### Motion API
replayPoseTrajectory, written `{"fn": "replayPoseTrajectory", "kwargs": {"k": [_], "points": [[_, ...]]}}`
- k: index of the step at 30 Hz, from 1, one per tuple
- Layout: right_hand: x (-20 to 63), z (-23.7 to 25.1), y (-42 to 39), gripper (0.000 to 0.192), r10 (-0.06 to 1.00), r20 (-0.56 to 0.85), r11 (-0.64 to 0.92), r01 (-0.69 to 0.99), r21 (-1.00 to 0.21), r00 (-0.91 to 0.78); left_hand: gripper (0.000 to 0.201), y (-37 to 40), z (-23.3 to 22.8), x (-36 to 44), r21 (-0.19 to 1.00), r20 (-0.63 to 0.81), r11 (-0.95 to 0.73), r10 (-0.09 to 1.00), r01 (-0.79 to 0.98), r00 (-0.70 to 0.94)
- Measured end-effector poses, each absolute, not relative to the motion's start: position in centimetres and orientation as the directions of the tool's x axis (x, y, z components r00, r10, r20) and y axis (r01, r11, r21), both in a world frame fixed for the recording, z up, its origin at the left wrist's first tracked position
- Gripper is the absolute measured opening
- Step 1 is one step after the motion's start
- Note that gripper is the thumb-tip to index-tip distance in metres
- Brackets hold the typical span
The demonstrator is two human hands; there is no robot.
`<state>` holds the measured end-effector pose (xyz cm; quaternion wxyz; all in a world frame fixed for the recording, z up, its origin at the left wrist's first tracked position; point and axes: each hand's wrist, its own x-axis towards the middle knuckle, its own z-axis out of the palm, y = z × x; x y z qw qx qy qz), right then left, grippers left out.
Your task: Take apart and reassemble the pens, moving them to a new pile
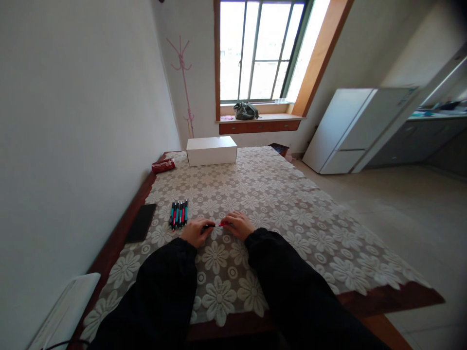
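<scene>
My left hand [197,232] pinches a black pen part [209,226] over the flowered tablecloth. Facing it, my right hand [238,225] has its fingers closed on a red pen part [222,224]. The two parts lie end to end with a narrow space between them; whether something thin joins them is too small to tell. Just left of my left hand, several pens [178,214] in teal, red and black lie side by side in a row.
A flat black rectangular object [141,222] lies at the table's left edge. Farther back are a red packet [163,166] and a white box [212,151]. The lace tablecloth [284,214] covers the dark wooden table. A white device [69,306] stands at the near left, by the wall.
</scene>
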<state>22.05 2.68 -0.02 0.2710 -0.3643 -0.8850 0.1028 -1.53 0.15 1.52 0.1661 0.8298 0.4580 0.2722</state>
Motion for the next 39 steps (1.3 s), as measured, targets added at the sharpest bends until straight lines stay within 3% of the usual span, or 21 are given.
{"fn": "replayPoseTrajectory", "kwargs": {"k": [5, 15, 23, 28, 35, 39], "points": [[21.7, -0.2, 2.5, 0.019, 0.621, 0.473, 0.784, 0.488, -0.384, -0.625, 0.020, 0.0, 1.5, -1.5, 0.541, 0.266, -0.527, 0.846, 0.655, 0.462], [21.2, -0.5, 2.1, 0.025, 0.762, 0.423, 0.633, 0.424, -0.648, -0.491, 0.019, 0.0, 1.4, -1.5, 0.549, 0.313, -0.568, 0.820, 0.613, 0.480], [20.9, -0.1, 1.7, 0.029, 0.770, 0.424, 0.616, 0.385, -0.687, -0.477, 0.017, 0.0, 1.4, -1.5, 0.523, 0.358, -0.594, 0.804, 0.612, 0.475], [21.6, 0.2, 2.2, 0.044, 0.782, 0.484, 0.620, 0.421, -0.662, -0.392, 0.015, 0.1, 1.7, -1.7, 0.516, 0.413, -0.533, 0.840, 0.671, 0.351], [21.9, -0.6, 2.8, 0.018, 0.847, 0.445, 0.531, 0.427, -0.732, -0.291, 0.014, 0.1, 2.0, -1.7, 0.529, 0.438, -0.496, 0.854, 0.688, 0.279], [21.8, -0.6, 2.9, 0.013, 0.847, 0.448, 0.531, 0.411, -0.741, -0.287, 0.015, 0.1, 1.9, -1.8, 0.528, 0.452, -0.510, 0.846, 0.679, 0.283]]}}
